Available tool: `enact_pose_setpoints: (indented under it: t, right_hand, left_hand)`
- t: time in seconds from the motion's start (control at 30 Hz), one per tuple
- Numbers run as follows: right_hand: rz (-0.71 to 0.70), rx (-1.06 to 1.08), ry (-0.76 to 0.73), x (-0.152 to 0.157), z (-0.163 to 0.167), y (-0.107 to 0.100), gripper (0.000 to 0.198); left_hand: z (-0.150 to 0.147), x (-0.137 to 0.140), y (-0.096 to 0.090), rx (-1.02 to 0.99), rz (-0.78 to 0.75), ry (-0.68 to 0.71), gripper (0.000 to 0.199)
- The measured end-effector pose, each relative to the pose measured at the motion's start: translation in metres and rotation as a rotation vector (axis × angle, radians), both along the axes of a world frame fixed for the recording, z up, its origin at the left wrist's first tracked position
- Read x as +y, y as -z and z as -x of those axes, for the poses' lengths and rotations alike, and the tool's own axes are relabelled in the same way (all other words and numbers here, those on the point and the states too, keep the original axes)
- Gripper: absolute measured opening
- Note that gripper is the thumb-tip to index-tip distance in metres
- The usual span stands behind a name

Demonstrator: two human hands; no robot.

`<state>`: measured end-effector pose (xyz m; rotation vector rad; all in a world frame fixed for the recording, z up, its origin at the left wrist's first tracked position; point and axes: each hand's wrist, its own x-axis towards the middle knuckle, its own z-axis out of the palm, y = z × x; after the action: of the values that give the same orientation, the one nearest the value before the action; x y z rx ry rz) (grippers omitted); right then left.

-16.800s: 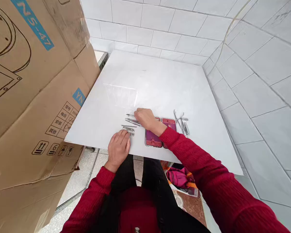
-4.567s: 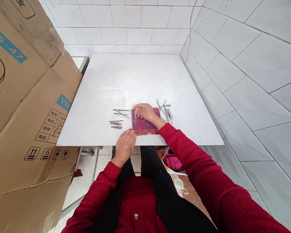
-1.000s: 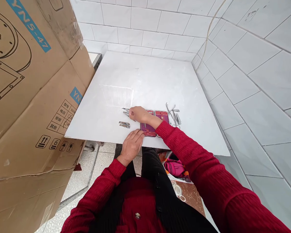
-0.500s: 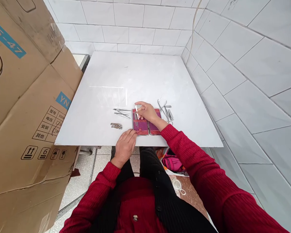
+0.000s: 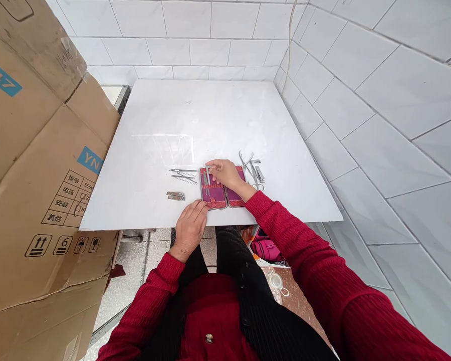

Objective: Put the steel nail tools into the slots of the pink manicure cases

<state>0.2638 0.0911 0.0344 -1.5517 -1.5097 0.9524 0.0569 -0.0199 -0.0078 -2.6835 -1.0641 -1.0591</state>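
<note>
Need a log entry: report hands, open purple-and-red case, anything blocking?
Right hand pinching slim silver metal tool over case, left half. Left hand at its near left corner. Right hand partly hides case.

Case [image 5: 218,194] between tools [image 5: 176,196] on table [image 5: 210,115]

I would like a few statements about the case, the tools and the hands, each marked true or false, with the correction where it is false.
1. The purple-lined case lies open on the table. True.
2. The left hand holds the scissors. False: the left hand is at the case's near left corner; the scissors lie right of the case.
3. The right hand holds a slim metal tool. True.
4. The cardboard box stands right of the table. False: it stands left.
</note>
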Motion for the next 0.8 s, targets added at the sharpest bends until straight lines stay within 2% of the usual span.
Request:
enact_pose_setpoints:
  t: [0.23, 0.53, 0.8]
  right_hand:
    - [-0.193, -0.345, 0.022, -0.006, 0.003, -0.004, 0.031]
    - [-0.172, -0.462, -0.010, -0.017, 0.009, -0.007, 0.035]
    - [-0.166, -0.653, -0.043, -0.028, 0.013, -0.010, 0.040]
  left_hand:
    - [-0.001, -0.001, -0.001, 0.001, 0.007, 0.001, 0.028]
    - [0.000, 0.000, 0.000, -0.007, 0.053, 0.012, 0.031]
    - [0.000, 0.000, 0.000, -0.002, 0.055, 0.011, 0.033]
